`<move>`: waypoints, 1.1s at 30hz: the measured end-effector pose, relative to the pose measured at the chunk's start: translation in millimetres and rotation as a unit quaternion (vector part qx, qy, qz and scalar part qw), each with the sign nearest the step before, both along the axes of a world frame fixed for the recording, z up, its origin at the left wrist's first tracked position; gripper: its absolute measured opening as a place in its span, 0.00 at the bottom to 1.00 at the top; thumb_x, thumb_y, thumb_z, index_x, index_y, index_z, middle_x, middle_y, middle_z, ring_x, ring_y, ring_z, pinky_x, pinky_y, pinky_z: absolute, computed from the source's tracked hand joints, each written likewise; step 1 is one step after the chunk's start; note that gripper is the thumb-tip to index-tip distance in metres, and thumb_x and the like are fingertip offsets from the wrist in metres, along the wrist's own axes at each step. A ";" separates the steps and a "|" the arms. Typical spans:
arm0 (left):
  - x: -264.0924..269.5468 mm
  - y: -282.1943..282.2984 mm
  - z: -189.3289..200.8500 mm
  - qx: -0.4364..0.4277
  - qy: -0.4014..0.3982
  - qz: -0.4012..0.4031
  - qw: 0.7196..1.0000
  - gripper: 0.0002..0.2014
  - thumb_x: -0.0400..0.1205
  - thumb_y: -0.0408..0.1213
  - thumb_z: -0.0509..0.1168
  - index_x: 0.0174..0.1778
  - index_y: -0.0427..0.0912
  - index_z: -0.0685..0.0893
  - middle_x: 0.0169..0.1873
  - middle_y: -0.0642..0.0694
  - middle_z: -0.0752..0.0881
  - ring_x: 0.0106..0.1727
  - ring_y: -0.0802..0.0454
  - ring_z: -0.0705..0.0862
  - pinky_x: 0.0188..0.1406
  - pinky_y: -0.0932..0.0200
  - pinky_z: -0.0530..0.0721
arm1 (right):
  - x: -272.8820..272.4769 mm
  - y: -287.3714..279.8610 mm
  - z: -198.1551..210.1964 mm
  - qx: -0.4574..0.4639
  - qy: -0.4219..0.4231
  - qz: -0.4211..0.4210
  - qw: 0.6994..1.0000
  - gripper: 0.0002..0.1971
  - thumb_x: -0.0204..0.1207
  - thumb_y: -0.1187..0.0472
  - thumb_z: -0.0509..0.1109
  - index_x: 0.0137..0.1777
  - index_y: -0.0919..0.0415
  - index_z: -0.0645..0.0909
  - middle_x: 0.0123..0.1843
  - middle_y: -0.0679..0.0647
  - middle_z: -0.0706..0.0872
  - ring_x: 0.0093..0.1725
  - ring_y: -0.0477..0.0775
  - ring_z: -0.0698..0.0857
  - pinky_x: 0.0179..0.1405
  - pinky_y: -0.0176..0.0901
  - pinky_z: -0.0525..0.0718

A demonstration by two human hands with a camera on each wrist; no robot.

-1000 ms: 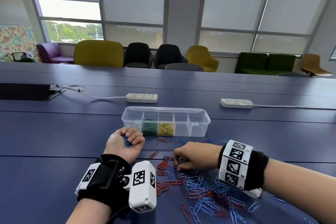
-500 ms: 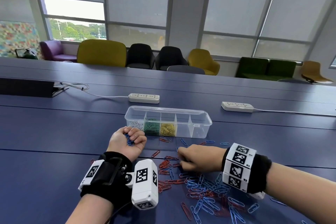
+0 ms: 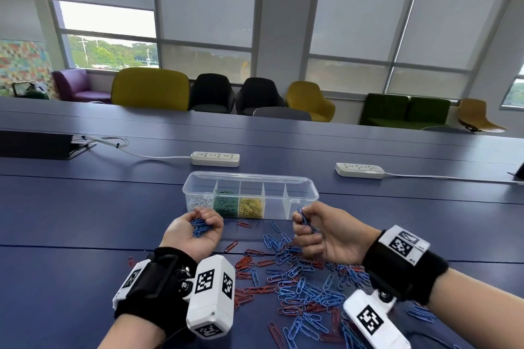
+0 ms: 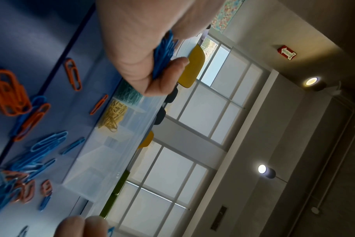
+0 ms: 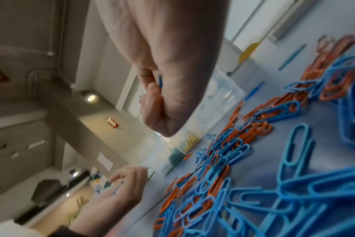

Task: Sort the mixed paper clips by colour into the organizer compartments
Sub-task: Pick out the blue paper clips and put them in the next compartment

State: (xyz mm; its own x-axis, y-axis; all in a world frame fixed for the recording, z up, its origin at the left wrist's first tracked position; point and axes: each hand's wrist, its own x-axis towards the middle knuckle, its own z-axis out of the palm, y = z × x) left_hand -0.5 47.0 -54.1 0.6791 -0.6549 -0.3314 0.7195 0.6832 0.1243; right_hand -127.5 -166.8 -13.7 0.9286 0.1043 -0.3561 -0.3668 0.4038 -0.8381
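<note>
A clear organizer (image 3: 300, 180) stands on the blue table, with white, green (image 3: 225, 203) and yellow clips (image 3: 251, 207) in its three left compartments; the right ones look empty. My left hand (image 3: 195, 231) lies palm up just in front of it, fingers curled round a bunch of blue clips (image 3: 200, 228), also seen in the left wrist view (image 4: 162, 54). My right hand (image 3: 317, 231) is raised near the organizer's right front, pinching blue clips (image 3: 304, 218). A mixed pile of blue and red clips (image 3: 297, 278) lies below both hands.
Two white power strips (image 3: 215, 159) (image 3: 359, 170) with cables lie behind the organizer. A dark laptop (image 3: 34, 144) sits at far left. Chairs line the window wall beyond the table.
My right hand has lifted off the pile with blue clips pinched and swung up toward the organizer. The left hand kept its blue bunch and stayed put.
</note>
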 end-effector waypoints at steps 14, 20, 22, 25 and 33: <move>-43.1 -35.9 8.4 0.072 -0.045 -0.085 0.993 0.22 0.88 0.36 0.45 0.52 0.22 0.78 0.47 0.25 0.84 0.51 0.29 0.82 0.58 0.39 0.80 | 39.8 56.9 41.2 -0.518 -0.183 0.095 0.830 0.14 0.85 0.64 0.51 0.40 0.56 0.73 0.36 0.55 0.77 0.30 0.44 0.74 0.28 0.32 0.72; -37.9 -40.3 -1.2 0.056 -0.034 -0.070 0.995 0.16 0.86 0.33 0.47 0.52 0.30 0.79 0.43 0.32 0.85 0.30 0.37 0.89 0.27 0.42 0.88 | 56.4 76.6 28.8 -0.692 -0.236 0.203 0.652 0.15 0.85 0.58 0.57 0.61 0.64 0.81 0.59 0.59 0.84 0.59 0.58 0.82 0.60 0.49 0.78; -36.2 -39.1 -2.9 0.021 -0.014 -0.076 0.997 0.18 0.86 0.32 0.46 0.49 0.25 0.81 0.41 0.29 0.86 0.32 0.32 0.89 0.29 0.36 0.85 | 55.3 64.0 34.7 -0.654 -0.243 0.170 0.696 0.16 0.85 0.56 0.56 0.62 0.61 0.82 0.60 0.57 0.86 0.57 0.57 0.85 0.60 0.49 0.82; -34.7 -37.3 -2.9 -0.006 0.008 -0.084 0.996 0.21 0.86 0.33 0.45 0.44 0.26 0.81 0.38 0.28 0.87 0.34 0.31 0.89 0.33 0.34 0.84 | 60.6 24.2 46.2 -0.639 -0.258 0.065 0.722 0.17 0.85 0.55 0.57 0.64 0.62 0.81 0.61 0.56 0.86 0.59 0.51 0.83 0.64 0.44 0.79; -30.9 -41.7 -8.3 0.060 0.014 -0.052 0.997 0.18 0.86 0.35 0.52 0.31 0.36 0.77 0.26 0.42 0.79 0.21 0.49 0.82 0.20 0.55 0.86 | 88.1 -54.4 14.0 -0.780 0.002 0.109 0.617 0.63 0.62 0.34 0.74 0.83 0.53 0.33 0.85 0.53 0.40 0.84 0.61 0.41 0.81 0.63 0.50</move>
State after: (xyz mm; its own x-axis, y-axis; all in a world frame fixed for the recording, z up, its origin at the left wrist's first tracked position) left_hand -31.4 5.3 -62.4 0.5989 -0.6761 -0.4292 0.7903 0.5856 0.1803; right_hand -39.4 -221.2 0.3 0.9518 -0.2458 -0.1833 -0.2734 -0.9510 -0.1441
